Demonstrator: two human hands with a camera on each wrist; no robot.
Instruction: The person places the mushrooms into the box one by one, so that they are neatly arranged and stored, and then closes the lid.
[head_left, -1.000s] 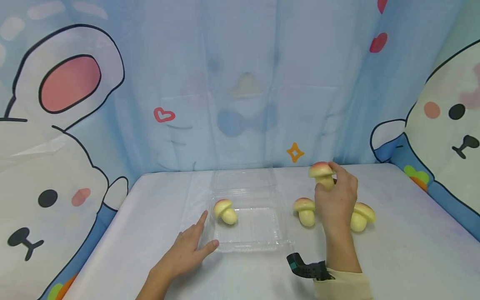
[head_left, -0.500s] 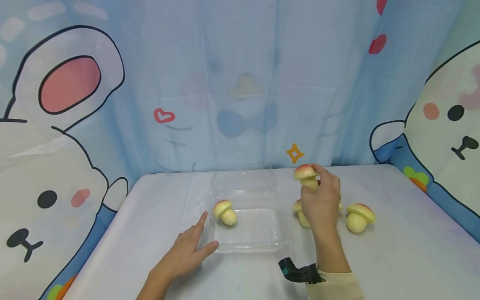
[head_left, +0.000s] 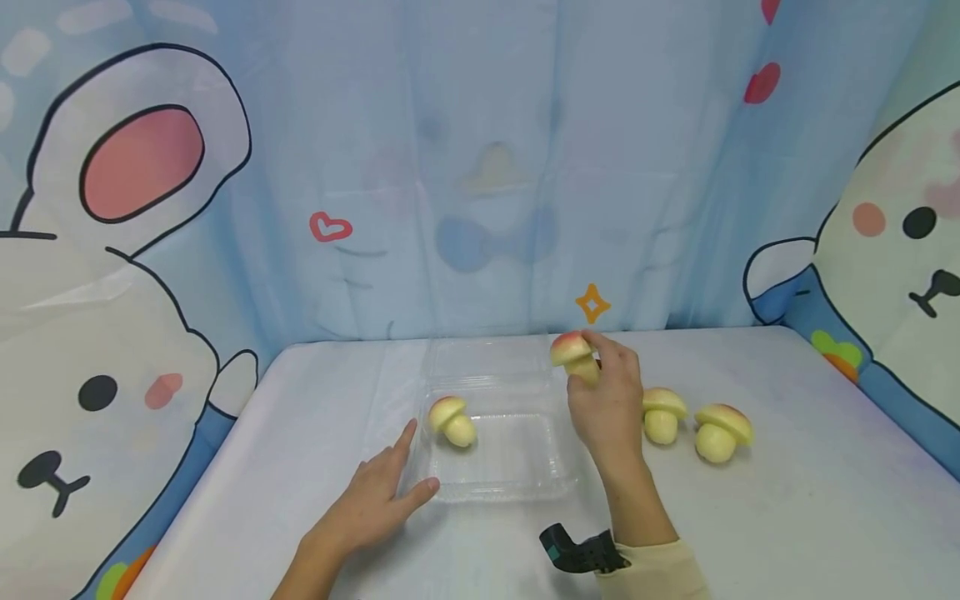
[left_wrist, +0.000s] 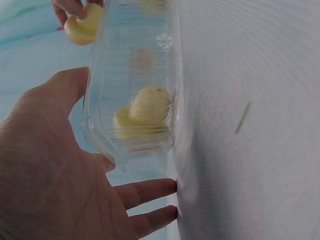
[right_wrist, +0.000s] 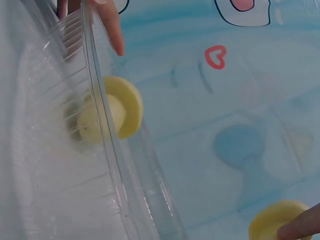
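A: What has changed closest in?

B: The sleeve and its black wrist device have shifted leftward. The left hand stays at the near left corner of the clear container, fingers spread and curled round nothing. Its thumb touches the rim or comes very close; the left wrist view does not settle which.

A: And inside the container?

B: A tipped mushroom lies near the left wall, its place unchanged, with that wall between it and the left hand.

A: What about the loose ones?

B: The nearer loose mushroom and the farther loose mushroom stand on the worktop, to the right of the right hand. The farther one has come into view from behind that hand; another, seen earlier to its left, is now out of sight, probably behind it.

A: So the right hand has moved?

B: Yes, leftward. Thumb and fingers pinch the held mushroom, cap up, near the container's far right side. It is raised above the rim and not inside, so the carry looks partway through.

A: And farthest off?

B: The open lid, then the printed curtain.
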